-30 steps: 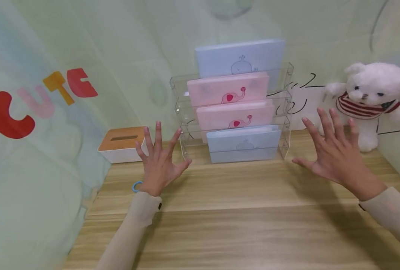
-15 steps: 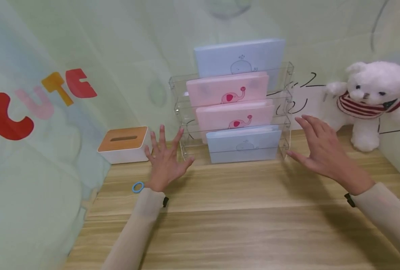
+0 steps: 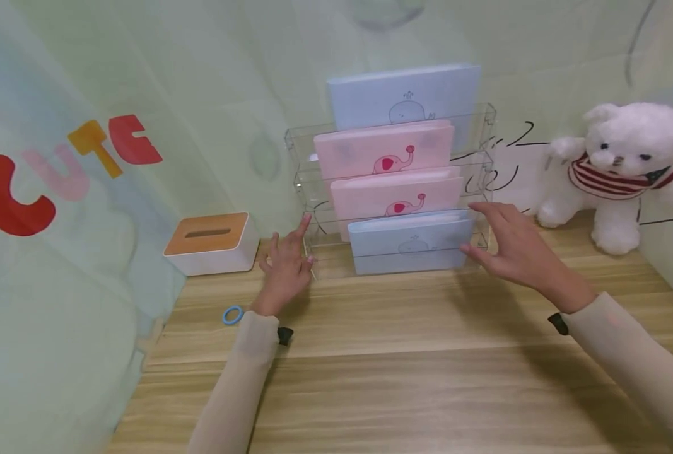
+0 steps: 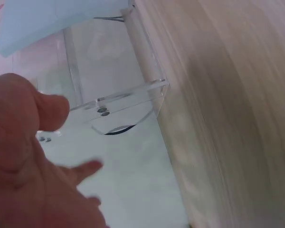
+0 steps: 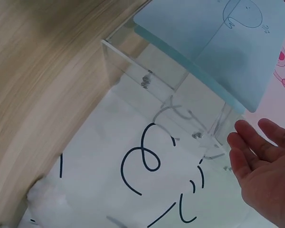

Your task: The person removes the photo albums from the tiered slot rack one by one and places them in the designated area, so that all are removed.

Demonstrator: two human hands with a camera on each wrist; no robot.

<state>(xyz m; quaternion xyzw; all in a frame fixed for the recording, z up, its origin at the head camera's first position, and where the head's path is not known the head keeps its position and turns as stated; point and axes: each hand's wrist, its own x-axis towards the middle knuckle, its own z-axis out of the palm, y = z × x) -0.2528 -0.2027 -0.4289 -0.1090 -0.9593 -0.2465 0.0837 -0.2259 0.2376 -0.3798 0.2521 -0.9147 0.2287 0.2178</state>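
A clear acrylic tiered rack (image 3: pixel 309 131) stands against the back wall. Upright in it are a light-blue whale notebook (image 3: pixel 410 255) at the front, two pink elephant notebooks (image 3: pixel 342 152) behind, and a larger blue whale notebook (image 3: pixel 364 94) at the top. My left hand (image 3: pixel 286 270) is at the rack's lower left side, index finger extended and thumb close to the clear side panel (image 4: pixel 128 99). At the front notebook's right end, my right hand (image 3: pixel 514 255) has its thumb and fingers apart; in the right wrist view its fingers (image 5: pixel 256 142) are beside the notebook's corner.
A white tissue box (image 3: pixel 211 261) with a wooden lid sits at the back left. A blue ring (image 3: pixel 232 315) lies on the wooden table (image 3: pixel 381 391) near my left wrist. On the right, a white teddy bear (image 3: pixel 626 145) in a striped top leans by the wall.
Both hands have moved inward toward the rack, the right one farther, from near the bear to the front notebook's right end. The fingers of both hands are less widely spread.
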